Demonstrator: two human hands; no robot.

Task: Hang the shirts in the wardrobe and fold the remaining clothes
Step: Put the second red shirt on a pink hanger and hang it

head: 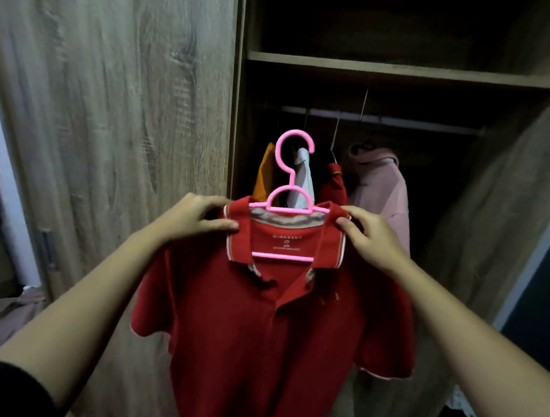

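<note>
Holding red shirt (269,322) on pink hanger (292,177) up in front of open wardrobe (407,69), lower than rail (403,122). Pinching collar's left side w/ L hand (198,216) fingers, right side w/ R hand (372,238) fingers. Hanging inside: pink top (382,189) & other clothes.

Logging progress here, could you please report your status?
Left hand, right hand pinch red polo collar. Polo on pink hanger, not yet on rail. Hung shirts directly behind hook.

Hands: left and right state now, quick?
Left hand: grips the polo at its collar.
Right hand: pinches the polo's collar on the other side, with the hanger inside it.
</note>
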